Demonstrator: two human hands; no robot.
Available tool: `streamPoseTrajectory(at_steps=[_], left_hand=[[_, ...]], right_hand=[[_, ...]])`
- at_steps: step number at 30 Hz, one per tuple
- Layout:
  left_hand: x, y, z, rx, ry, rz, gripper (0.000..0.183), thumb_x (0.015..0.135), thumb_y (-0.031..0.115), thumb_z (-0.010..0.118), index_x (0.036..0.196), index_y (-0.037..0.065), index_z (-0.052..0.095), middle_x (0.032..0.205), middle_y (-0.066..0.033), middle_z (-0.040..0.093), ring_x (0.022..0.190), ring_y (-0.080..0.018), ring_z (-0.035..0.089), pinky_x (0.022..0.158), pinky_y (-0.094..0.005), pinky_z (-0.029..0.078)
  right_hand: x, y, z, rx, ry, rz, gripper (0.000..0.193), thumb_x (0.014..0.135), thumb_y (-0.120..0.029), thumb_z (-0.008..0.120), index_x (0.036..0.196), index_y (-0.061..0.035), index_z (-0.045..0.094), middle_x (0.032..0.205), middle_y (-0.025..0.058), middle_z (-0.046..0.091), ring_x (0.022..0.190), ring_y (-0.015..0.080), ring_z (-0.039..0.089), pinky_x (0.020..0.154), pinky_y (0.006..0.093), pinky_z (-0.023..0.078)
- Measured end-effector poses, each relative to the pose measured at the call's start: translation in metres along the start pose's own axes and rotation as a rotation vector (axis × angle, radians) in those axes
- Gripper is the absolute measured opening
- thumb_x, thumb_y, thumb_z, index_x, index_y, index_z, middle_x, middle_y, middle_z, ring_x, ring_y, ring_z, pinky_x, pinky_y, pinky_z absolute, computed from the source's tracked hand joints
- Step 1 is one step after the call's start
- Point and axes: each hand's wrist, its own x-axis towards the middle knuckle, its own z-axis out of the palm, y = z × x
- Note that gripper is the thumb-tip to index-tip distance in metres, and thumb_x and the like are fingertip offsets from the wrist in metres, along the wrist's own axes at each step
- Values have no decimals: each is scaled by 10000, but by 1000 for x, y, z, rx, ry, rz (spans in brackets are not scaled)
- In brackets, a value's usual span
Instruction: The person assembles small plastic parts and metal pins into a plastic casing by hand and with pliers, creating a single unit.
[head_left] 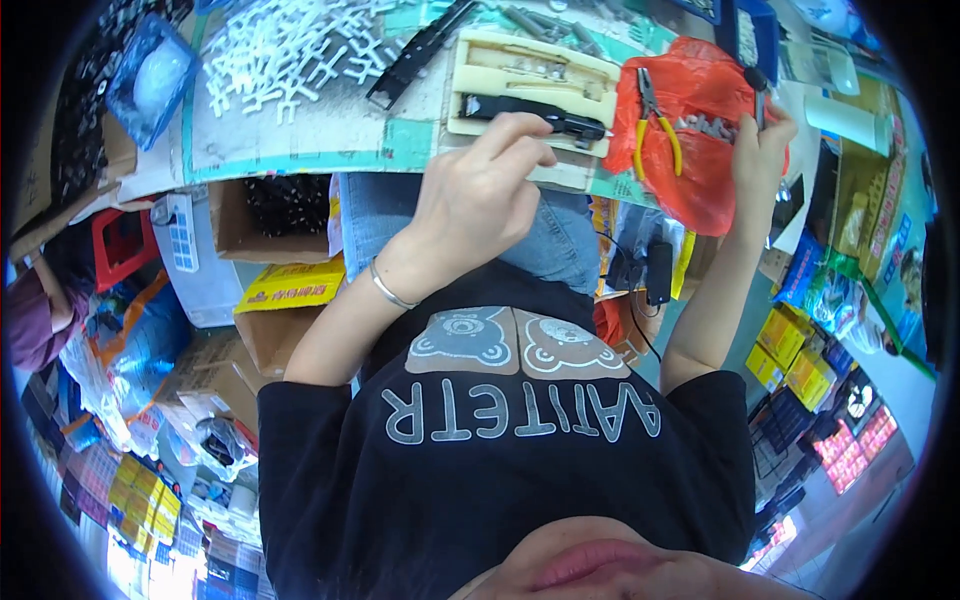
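Our left hand (pixel 475 195) by the black device (pixel 535 115), a slender tool (pixel 757 84) in our right hand (pixel 762 155).
We see white pieces (pixel 290 55) heaped aside on the desk (pixel 300 145); the cream fixture (pixel 478 62) seems to steady the device. Our left hand's grip curls loosely over it, whether holding anything we cannot tell. Pliers (pixel 651 106) lie on red plastic (pixel 700 75), apparently within reach; our right hand's grip is wrapped round the tool, perhaps for control.

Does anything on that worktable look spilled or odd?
The white branched pieces look a bit spilled: they lie in a loose, jumbled heap on the worktable, in no tray. The yellow-handled pliers rest on a crumpled red plastic bag. Nothing looks clearly damaged.
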Motion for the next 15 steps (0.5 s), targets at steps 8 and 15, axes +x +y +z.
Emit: streamPoseTrajectory(at_steps=[8,15], left_hand=[[26,-17,-7,522,-120,151,312,746,158,690,1036,70,616,1206,-87,551,1084,-253,501,901,-420,391],[29,-3,3,-17,20,8,312,832,165,648,1098,25,566,962,-101,598,876,-236,586,766,-339,460]], right_hand=[[-11,5,-4,-94,-225,-326,230,804,-223,651,902,-16,632,954,167,611,928,342,573,838,407,438],[-38,-40,12,-330,-352,-414,222,722,-200,674,722,9,598,784,169,577,778,339,547,706,447,434]])
